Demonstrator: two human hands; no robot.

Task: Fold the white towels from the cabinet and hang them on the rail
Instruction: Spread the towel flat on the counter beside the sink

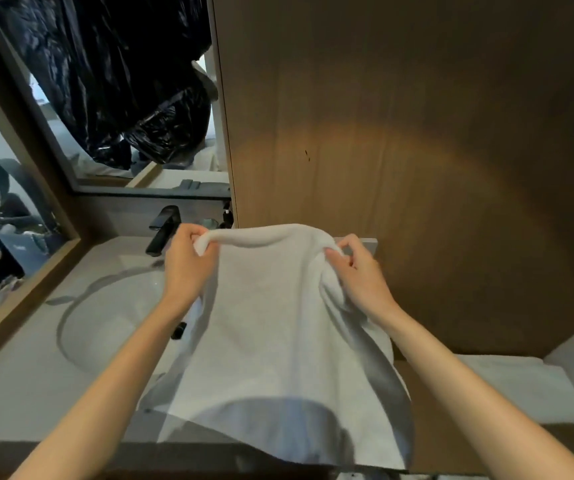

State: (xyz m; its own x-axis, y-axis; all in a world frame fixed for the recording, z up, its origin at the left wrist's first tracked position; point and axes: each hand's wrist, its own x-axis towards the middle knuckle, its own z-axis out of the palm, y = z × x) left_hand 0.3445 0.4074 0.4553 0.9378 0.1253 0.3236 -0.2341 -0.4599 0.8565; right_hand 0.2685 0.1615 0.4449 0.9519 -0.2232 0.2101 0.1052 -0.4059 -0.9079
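Both hands hold one towel (278, 341) by its far, upper edge, in front of the wooden panel (417, 133).

- Left hand (188, 258): fingers curled over the left end of the edge, gripping the bunched cloth.
- Right hand (358, 268): thumb and fingers pinching the right end of the edge.
- Towel: white; the edge is stretched between the hands and sags slightly upward in the middle. The rest hangs toward the near side, and its near edge lies past the front of the counter (19, 393).
- Bar (368, 243): a short grey end shows just behind the right hand; whether it touches the towel cannot be determined.
- Second towel (521, 386): white, lying flat at the near right, below the panel.
- Basin (105, 306): set in the counter, left of the towel, with a black tap (162, 230) at its far side.
- Mirror (206, 157): far left, partly covered by a black bag (123, 81).
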